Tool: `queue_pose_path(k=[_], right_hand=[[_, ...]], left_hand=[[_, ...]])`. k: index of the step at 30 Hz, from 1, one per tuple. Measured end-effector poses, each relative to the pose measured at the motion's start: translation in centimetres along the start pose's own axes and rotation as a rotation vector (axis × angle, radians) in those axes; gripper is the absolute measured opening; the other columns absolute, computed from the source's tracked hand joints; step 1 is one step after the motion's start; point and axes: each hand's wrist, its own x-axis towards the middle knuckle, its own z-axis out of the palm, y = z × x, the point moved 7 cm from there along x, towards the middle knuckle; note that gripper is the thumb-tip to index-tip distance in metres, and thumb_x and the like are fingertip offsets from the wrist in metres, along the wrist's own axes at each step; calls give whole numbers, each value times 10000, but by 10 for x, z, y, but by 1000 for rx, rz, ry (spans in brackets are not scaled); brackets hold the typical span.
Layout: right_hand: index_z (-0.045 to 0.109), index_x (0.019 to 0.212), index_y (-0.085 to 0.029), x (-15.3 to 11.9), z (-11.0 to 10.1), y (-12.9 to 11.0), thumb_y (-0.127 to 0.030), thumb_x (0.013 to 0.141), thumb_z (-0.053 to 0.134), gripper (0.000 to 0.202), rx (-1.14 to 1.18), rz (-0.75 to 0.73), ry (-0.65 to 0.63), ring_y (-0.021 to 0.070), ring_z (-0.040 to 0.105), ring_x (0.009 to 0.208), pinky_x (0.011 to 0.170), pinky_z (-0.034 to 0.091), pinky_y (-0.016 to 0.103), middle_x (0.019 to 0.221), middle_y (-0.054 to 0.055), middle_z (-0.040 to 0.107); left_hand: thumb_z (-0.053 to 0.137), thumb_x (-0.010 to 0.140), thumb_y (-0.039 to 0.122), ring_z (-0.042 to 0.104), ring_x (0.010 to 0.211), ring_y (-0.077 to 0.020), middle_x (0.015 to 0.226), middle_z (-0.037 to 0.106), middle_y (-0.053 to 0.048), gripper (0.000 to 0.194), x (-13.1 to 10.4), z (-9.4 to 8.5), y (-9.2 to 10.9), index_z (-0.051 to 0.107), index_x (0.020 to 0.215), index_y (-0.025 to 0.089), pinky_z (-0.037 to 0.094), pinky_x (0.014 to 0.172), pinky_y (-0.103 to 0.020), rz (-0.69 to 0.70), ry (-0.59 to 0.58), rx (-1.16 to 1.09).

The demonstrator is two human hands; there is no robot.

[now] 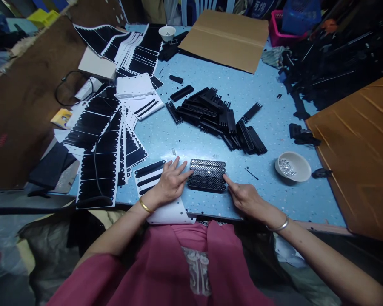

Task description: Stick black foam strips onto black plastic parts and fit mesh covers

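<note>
Several black textured bars (207, 175) lie side by side in a neat row on the table, with small shiny dots on the upper ones. My left hand (170, 182) is open, fingers spread over a white sheet of black strips (146, 173); one fingertip reaches the row's left end. At the opposite end, my right hand (244, 195) touches the bars with its outstretched index finger, the other fingers bent and partly hidden. Beyond the row is a loose heap of black plastic pieces (207, 111).
A white bowl of small silvery parts (292, 166) stands at right, near a thin black stick (251, 173). Fanned sheets of black stickers (98, 170) cover the left side. Cardboard (226, 38) and another small bowl (167, 33) are at the back. An orange-brown panel (360, 157) borders the right.
</note>
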Motion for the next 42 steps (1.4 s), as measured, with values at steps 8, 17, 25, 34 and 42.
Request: queue_pose_path(k=[8,17,25,34,42], right_hand=[[170,1541,-42,-1,-3,-2,-7,777,389,796,-85,-26,-25,179,581,583,556,410,274,698,63,669],[399,1484,-152,5,-10,10,-37,814,389,679,54,106,-146,180,651,671,630,467,267,814,86,736],[462,1446,-168,23,-14,22,-64,824,423,632,233,64,-289,156,675,699,657,470,228,901,78,762],[401,1457,-20,26,-31,8,22,821,398,638,-172,-244,-412,171,569,596,585,379,298,795,154,697],[548,1383,-182,38,-34,20,-129,913,418,490,408,57,-321,151,686,725,717,502,237,937,83,767]], left_hand=[[445,927,142,417,1346,-425,1349,575,-203,390,1,7,12,590,1290,142,374,975,-598,40,-37,78],[448,932,135,418,1343,-439,1316,592,-227,391,0,11,12,575,1301,117,394,947,-599,53,-34,54],[436,935,115,440,1336,-415,1319,599,-214,389,1,11,13,570,1300,110,385,975,-584,68,-39,49],[442,938,128,454,1326,-417,1316,602,-215,383,2,13,12,570,1299,107,394,969,-587,75,-54,69],[435,939,125,444,1337,-410,1327,592,-213,403,2,11,12,558,1323,135,387,965,-591,53,-57,31]])
